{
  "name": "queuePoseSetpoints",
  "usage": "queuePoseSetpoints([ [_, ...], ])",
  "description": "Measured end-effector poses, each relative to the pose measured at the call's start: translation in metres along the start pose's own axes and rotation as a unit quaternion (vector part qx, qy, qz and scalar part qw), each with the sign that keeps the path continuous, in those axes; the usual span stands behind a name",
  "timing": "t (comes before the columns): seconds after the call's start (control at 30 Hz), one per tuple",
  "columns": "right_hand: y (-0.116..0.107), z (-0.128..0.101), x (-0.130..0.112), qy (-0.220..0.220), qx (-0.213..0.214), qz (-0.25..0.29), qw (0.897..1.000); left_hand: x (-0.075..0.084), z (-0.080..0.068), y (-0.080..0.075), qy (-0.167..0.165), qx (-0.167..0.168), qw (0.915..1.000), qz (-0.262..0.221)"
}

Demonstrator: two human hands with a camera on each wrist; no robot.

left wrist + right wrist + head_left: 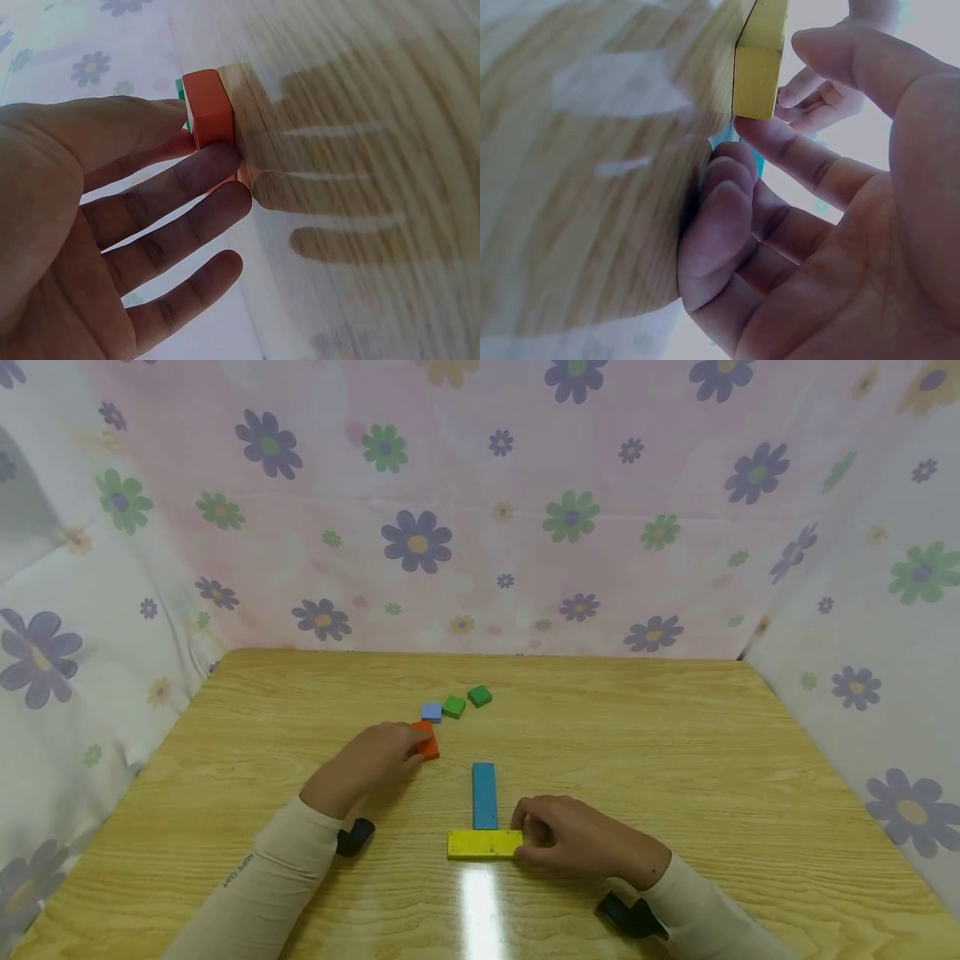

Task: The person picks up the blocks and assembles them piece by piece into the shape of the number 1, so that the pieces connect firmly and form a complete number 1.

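Observation:
My left hand (375, 760) pinches an orange-red block (428, 743) between thumb and fingertips; in the left wrist view the other fingers spread beside it. At the right end of a yellow rectangular block (480, 845), my right hand (581, 839) has thumb and index finger at opposite long sides. The right wrist view shows its remaining fingers curled near the tabletop. A blue rectangular block (485, 795) lies lengthwise away from me, its near end against the middle of the yellow block, making an upside-down T.
Beyond the left hand lie a small light-blue block (431, 712), a light green block (453, 707) and a darker green block (480, 696). The wooden table (637, 727) meets flower-patterned cloth (495, 560) at its back and sides. Black wrist devices (630, 917) hang under both forearms.

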State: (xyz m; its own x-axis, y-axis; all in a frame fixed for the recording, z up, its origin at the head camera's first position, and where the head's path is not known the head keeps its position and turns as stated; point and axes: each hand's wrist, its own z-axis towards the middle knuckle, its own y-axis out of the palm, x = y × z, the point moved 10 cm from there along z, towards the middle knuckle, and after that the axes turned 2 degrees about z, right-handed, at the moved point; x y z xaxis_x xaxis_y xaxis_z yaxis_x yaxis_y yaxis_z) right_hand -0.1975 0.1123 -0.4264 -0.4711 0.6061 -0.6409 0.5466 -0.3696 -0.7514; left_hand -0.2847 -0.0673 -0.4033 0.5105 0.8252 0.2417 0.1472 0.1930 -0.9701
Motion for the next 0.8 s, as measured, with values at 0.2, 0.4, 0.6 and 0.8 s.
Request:
queuePoseSetpoints([
  [0.2,0.000,0.000,0.001,0.002,-0.001,0.007,1.000,0.009,0.004,0.001,0.020,0.006,0.9997,0.009],
  [0.4,0.000,0.000,0.001,0.004,-0.004,0.010,1.000,0.015,0.012,0.004,0.018,0.003,0.9998,0.009],
  [0.6,-0.001,-0.001,-0.001,0.000,-0.003,0.011,1.000,0.024,0.018,0.006,0.023,0.004,0.9997,-0.004],
  [0.8,-0.001,0.000,0.000,-0.001,-0.001,0.014,1.000,0.033,0.020,0.005,0.033,0.011,0.9994,-0.009],
])
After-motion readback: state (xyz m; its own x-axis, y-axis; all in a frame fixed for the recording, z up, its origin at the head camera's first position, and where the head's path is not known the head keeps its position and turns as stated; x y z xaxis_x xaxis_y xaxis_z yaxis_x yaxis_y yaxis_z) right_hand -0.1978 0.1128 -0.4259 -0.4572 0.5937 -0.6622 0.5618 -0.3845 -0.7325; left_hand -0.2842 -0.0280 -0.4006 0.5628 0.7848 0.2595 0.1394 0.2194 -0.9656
